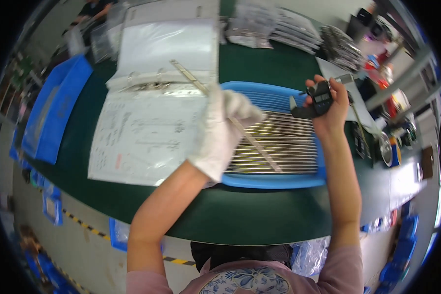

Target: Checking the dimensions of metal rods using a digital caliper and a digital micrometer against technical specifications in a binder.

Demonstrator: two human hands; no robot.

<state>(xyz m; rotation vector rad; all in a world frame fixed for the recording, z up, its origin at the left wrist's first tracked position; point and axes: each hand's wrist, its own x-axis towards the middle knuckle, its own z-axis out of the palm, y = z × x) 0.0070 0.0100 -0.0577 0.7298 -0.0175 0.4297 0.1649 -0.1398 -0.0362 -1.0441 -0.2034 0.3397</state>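
Observation:
My left hand (225, 125), in a white glove, is closed around a long thin metal rod (257, 147). The rod runs slantwise, its upper end over an open ring binder (142, 132) and its lower end over a blue tray (274, 182). Inside the tray lie several metal rods (279, 139) side by side. Bare, my right hand (330, 108) grips a black digital micrometer (320, 98) with a small display. It is held up above the tray's far right corner, with its curved frame toward the left. The rod and the micrometer are apart.
On the green table (259, 210), a long blue bin (56, 110) stands at the left. Bagged parts (291, 29) lie at the back. Another measuring tool (360, 139) and a round tape roll (385, 149) sit at the right. A person (93, 12) is at the far left.

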